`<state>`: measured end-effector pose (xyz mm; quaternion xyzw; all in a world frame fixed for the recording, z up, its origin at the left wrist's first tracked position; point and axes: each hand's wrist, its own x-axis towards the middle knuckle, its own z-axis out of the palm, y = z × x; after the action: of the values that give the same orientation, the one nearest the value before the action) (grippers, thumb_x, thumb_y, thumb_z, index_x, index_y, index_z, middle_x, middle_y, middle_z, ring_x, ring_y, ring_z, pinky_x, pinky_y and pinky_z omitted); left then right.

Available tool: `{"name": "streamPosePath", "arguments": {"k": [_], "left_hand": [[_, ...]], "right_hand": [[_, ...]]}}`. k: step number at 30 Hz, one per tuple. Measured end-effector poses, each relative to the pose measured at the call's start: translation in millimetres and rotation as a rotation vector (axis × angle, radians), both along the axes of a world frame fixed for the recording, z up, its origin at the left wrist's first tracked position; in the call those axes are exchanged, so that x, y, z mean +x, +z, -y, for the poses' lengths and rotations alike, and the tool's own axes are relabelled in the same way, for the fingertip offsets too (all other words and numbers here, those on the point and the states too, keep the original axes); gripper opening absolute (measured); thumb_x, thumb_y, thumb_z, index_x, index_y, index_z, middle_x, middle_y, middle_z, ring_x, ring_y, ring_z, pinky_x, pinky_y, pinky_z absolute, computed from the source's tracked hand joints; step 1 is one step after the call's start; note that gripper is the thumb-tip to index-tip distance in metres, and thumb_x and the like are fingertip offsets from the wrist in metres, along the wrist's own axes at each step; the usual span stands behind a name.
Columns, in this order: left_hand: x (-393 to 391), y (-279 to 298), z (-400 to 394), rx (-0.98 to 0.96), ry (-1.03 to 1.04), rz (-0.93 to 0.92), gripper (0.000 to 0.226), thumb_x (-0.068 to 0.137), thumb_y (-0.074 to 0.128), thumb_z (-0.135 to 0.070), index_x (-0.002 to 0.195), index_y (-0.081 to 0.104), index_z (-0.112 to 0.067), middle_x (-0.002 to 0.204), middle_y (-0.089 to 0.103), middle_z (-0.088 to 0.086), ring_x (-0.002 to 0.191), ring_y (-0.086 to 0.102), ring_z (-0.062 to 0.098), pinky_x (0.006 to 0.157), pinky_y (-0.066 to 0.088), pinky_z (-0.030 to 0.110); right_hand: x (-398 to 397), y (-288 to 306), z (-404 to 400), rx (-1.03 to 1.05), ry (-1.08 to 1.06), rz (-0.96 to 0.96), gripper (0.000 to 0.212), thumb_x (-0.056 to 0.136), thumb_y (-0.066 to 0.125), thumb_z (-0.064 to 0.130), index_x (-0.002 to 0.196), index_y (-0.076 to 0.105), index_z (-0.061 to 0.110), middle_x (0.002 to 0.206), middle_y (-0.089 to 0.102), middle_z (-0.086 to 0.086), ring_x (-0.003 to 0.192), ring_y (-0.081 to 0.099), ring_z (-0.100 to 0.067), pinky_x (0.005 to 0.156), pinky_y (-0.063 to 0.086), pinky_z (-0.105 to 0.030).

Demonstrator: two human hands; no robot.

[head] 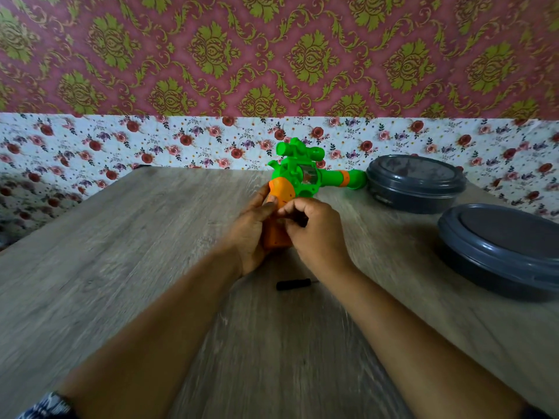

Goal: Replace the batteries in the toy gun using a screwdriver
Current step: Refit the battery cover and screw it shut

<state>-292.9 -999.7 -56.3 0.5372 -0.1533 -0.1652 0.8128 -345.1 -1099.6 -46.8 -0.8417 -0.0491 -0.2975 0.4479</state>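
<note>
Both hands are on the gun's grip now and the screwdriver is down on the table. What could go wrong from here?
1. The screwdriver lies loose under the right forearm; a wrist shift could roll it away.
2. The toy gun muzzle sits close by the far grey container; twisting may knock it.
3. The right hand fingers hide the grip; small parts could drop unseen.

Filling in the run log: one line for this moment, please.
left hand grips toy gun handle | right hand fingers at handle, held item unclear | screwdriver lying on table
</note>
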Motion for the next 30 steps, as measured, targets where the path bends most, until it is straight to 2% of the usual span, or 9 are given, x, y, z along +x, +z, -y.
{"name": "streamPosePath", "arguments": {"k": [3, 6, 11, 14, 18, 20, 23, 26, 30], "left_hand": [[-1, -1, 2, 0.032, 0.021, 0.031, 0.048, 0.100, 0.037, -0.020, 0.147, 0.028, -0.028, 0.139, 0.051, 0.006, 0.121, 0.054, 0.025, 0.097, 0.046, 0.045], [-1, -2, 3, 0.044, 0.038, 0.050, 0.048, 0.100, 0.037, -0.021, 0.147, 0.028, -0.028, 0.139, 0.050, 0.004, 0.120, 0.054, 0.022, 0.101, 0.043, 0.045], [-6, -2, 9, 0.033, 0.051, 0.061, 0.039, 0.102, 0.029, -0.025, 0.139, 0.040, -0.023, 0.106, 0.064, -0.005, 0.094, 0.063, 0.010, 0.081, 0.053, 0.030], [-7, -3, 12, 0.027, 0.028, 0.040, 0.038, 0.102, 0.030, -0.024, 0.137, 0.044, -0.019, 0.110, 0.064, 0.004, 0.090, 0.064, 0.013, 0.077, 0.054, 0.032], [-7, -1, 11, -0.002, 0.023, 0.051, 0.031, 0.102, 0.028, -0.019, 0.118, 0.052, -0.030, 0.105, 0.065, -0.003, 0.090, 0.063, 0.011, 0.083, 0.052, 0.030], [-6, -2, 10, -0.023, 0.013, 0.052, 0.032, 0.102, 0.026, -0.019, 0.123, 0.050, -0.028, 0.105, 0.065, -0.002, 0.092, 0.063, 0.013, 0.085, 0.051, 0.032], [-6, -3, 9, -0.028, 0.014, 0.041, 0.032, 0.102, 0.027, -0.020, 0.124, 0.049, -0.028, 0.106, 0.065, -0.003, 0.092, 0.064, 0.012, 0.079, 0.054, 0.029], [-7, -1, 9, -0.028, 0.008, 0.034, 0.034, 0.103, 0.027, -0.019, 0.131, 0.046, -0.024, 0.114, 0.063, 0.001, 0.093, 0.062, 0.013, 0.074, 0.056, 0.025], [-9, 1, 10, -0.062, -0.004, 0.038, 0.031, 0.103, 0.026, -0.017, 0.119, 0.051, -0.026, 0.104, 0.065, -0.001, 0.088, 0.063, 0.011, 0.078, 0.053, 0.026]], "right_hand": [[-1, 1, 4, -0.009, -0.014, 0.022, 0.013, 0.078, 0.062, -0.002, 0.079, 0.070, 0.008, 0.082, 0.068, -0.002, 0.073, 0.055, -0.005, 0.064, 0.036, 0.000], [-2, 0, 3, -0.031, -0.025, 0.052, 0.011, 0.079, 0.063, 0.000, 0.080, 0.069, 0.009, 0.085, 0.069, -0.004, 0.077, 0.058, -0.010, 0.067, 0.039, -0.004], [-1, -2, 4, -0.156, -0.072, 0.166, 0.008, 0.077, 0.063, 0.002, 0.075, 0.068, 0.008, 0.081, 0.066, -0.008, 0.078, 0.060, -0.019, 0.070, 0.042, -0.022], [0, -3, 8, -0.221, -0.085, 0.186, 0.008, 0.077, 0.061, 0.004, 0.076, 0.068, 0.008, 0.082, 0.065, -0.009, 0.078, 0.061, -0.023, 0.069, 0.046, -0.030], [-1, -5, 12, -0.208, -0.073, 0.201, 0.011, 0.076, 0.063, 0.002, 0.079, 0.071, 0.009, 0.081, 0.067, -0.007, 0.076, 0.062, -0.020, 0.068, 0.042, -0.019], [-1, -6, 14, -0.187, -0.076, 0.187, 0.011, 0.077, 0.064, 0.002, 0.081, 0.072, 0.010, 0.082, 0.067, -0.006, 0.076, 0.061, -0.016, 0.067, 0.041, -0.013], [-1, -7, 14, -0.178, -0.062, 0.182, 0.011, 0.078, 0.064, 0.003, 0.082, 0.072, 0.010, 0.083, 0.067, -0.005, 0.077, 0.058, -0.011, 0.069, 0.038, -0.005], [-1, -9, 13, -0.215, -0.041, 0.203, 0.012, 0.079, 0.061, 0.002, 0.082, 0.071, 0.009, 0.082, 0.066, -0.005, 0.075, 0.056, -0.009, 0.068, 0.038, -0.004], [-1, -9, 10, -0.258, -0.037, 0.248, 0.013, 0.078, 0.058, 0.005, 0.082, 0.069, 0.008, 0.082, 0.064, -0.006, 0.075, 0.059, -0.015, 0.066, 0.039, -0.011]]}}
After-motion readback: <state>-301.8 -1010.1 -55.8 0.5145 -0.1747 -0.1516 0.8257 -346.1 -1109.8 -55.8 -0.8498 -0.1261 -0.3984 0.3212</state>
